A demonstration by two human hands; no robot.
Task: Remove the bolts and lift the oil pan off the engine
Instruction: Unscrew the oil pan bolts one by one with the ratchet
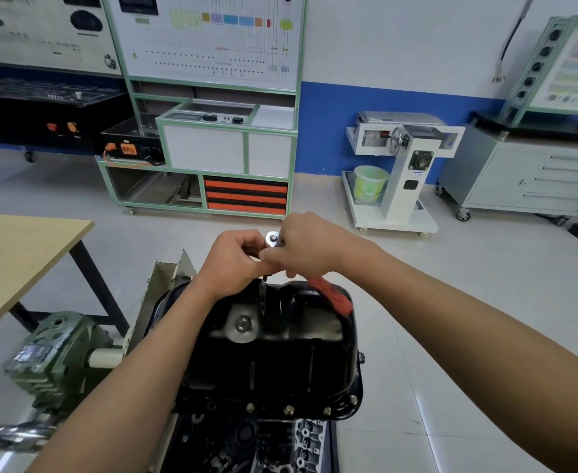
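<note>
A black oil pan [280, 353] sat upside-up on the engine [246, 445], filling the lower middle of the view, with a row of bolts [288, 409] seated along its near flange and a silver drain plug [242, 324] on its top face. Over the pan's far edge, both hands met on a ratchet wrench [273, 239]. The right hand [309, 247] had its grip closed around the wrench just below the round silver head, and the red handle [332, 295] slanted down from it onto the pan's far right corner. The left hand [236, 257] had its fingers curled in a closed grip on the wrench beneath the head; the hands hid the bolt under it, and both forearms crossed the pan's sides. To the left of the pan stood a green gearbox [59, 349] and, farther left, a wooden table [14, 257]. Beyond the pan, against the wall, stood a green-framed training board [212, 131]. Beyond and to the right of the pan were a white wheeled stand [400, 172] holding a green bucket [369, 183], and a grey drawer cabinet [526, 175].
</note>
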